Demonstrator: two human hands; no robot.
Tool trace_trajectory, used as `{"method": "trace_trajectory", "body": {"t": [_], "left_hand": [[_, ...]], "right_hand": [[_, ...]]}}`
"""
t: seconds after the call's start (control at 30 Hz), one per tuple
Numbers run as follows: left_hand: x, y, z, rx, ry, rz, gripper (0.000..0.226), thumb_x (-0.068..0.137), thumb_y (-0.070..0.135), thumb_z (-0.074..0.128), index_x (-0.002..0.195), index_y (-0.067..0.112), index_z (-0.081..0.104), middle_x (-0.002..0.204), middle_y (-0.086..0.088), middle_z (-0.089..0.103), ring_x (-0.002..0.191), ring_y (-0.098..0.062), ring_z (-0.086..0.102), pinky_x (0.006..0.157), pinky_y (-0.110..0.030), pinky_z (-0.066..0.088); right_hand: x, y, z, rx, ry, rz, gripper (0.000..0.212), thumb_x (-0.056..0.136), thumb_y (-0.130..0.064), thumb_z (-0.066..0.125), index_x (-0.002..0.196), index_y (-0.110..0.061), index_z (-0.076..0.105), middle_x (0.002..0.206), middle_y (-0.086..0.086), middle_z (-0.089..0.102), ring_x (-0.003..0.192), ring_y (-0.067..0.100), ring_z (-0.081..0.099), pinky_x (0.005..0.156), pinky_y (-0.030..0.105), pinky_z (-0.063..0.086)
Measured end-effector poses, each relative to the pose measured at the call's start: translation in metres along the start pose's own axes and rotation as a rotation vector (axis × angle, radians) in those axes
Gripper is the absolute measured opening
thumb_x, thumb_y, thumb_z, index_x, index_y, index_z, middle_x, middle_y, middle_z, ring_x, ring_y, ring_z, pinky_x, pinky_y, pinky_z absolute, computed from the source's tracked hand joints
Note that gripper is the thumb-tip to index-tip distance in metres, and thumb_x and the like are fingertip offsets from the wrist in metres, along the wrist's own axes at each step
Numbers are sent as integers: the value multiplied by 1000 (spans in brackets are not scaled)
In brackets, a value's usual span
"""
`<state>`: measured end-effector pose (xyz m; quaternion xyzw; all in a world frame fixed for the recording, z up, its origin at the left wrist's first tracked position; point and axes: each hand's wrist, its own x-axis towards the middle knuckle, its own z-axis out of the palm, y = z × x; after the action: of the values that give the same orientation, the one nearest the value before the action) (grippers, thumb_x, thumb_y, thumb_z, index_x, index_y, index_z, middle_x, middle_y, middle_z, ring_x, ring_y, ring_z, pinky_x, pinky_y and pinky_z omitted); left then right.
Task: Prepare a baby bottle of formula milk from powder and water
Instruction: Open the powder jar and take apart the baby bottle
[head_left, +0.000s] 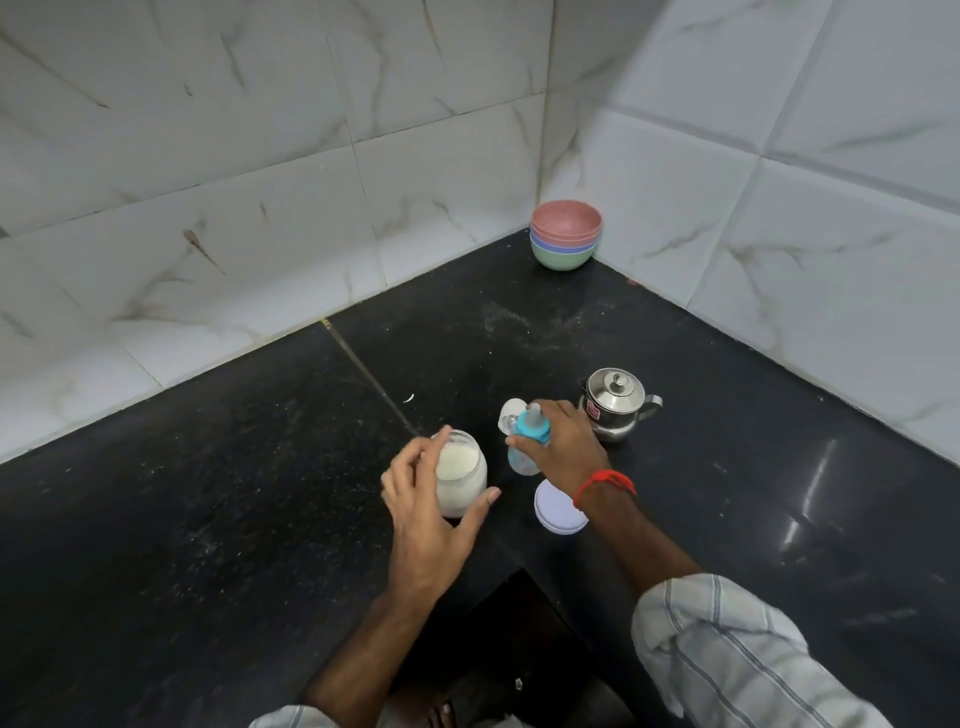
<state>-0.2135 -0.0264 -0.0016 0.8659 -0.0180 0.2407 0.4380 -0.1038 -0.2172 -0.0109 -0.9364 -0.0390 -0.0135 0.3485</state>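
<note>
On the black tabletop (675, 519), the right hand (566, 447) grips the capped bottle (527, 441); the left hand (426, 499) cups the open powder jar (460, 473) loosely. Mixing seems unfinished; water probably remains.

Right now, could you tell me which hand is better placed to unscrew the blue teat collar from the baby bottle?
The right hand, I would judge: its fingers already curl over the blue teat collar of the baby bottle. The left hand is spread around the open powder jar and steadies it.

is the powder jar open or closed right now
Open: the jar has no lid and its white powder shows through the mouth; a white lid lies on the counter nearby.
</note>
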Motion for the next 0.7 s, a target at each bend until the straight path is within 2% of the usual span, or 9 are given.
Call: {"method": "trace_trajectory", "body": {"t": [0.07,0.1,0.17,0.23,0.3,0.37,0.5,0.6,0.7], "left_hand": [[-6,9,2,-83,-56,88,57,90,39,73,142,31,51,130,10,47,102,-14,60,88,-36,56],[-10,12,4,-95,-99,106,53,92,33,72,141,31,51,127,12,51,88,-12,63,79,-33,59],[-15,16,11,-76,-205,78,56,95,33,70,146,32,47,134,16,53,79,-11,63,74,-32,60],[-18,20,22,-44,-332,-35,68,94,45,68,153,38,33,148,17,46,85,-14,67,80,-34,60],[-17,26,31,-46,-430,-126,83,89,58,67,157,40,22,155,19,39,107,-17,67,90,-36,59],[-13,32,39,-6,-469,-146,89,86,65,66,157,36,21,153,19,43,128,-12,57,97,-37,55],[-2,37,46,78,-476,-135,68,93,62,54,147,23,37,132,8,61,117,-14,62,90,-38,55],[-3,37,44,21,-516,-90,64,93,64,49,141,23,42,125,10,64,108,-9,64,89,-37,56],[-3,36,42,-49,-542,-63,60,95,60,54,142,23,43,126,12,64,110,-4,63,92,-37,56]], "right_hand": [[-7,2,-4,43,23,-7,57,83,-46,79,127,-16,60,123,4,60,115,22,56,101,42,49],[-13,2,-7,59,50,-23,55,82,-49,79,123,-17,61,119,2,60,111,19,56,98,41,51],[-25,-1,-14,91,127,-45,52,79,-60,75,108,-20,59,107,-4,59,98,14,56,87,39,54],[-38,-8,-23,107,181,-49,52,78,-69,68,95,-22,52,95,-9,56,88,13,56,77,36,52],[-49,-19,-32,95,169,-31,52,77,-71,68,90,-25,47,87,-11,57,81,13,58,72,34,51],[-58,-30,-37,75,133,-10,54,76,-74,67,89,-26,45,79,-11,59,76,11,61,69,34,52],[-64,-36,-41,126,117,-19,59,71,-74,69,83,-23,41,66,-12,54,65,11,57,65,40,54],[-63,-28,-46,162,88,-93,58,71,-73,67,81,-22,43,65,-11,51,62,12,53,64,42,55],[-63,-25,-49,212,47,-178,54,74,-68,68,80,-21,43,64,-10,49,60,10,50,60,36,53]]}}
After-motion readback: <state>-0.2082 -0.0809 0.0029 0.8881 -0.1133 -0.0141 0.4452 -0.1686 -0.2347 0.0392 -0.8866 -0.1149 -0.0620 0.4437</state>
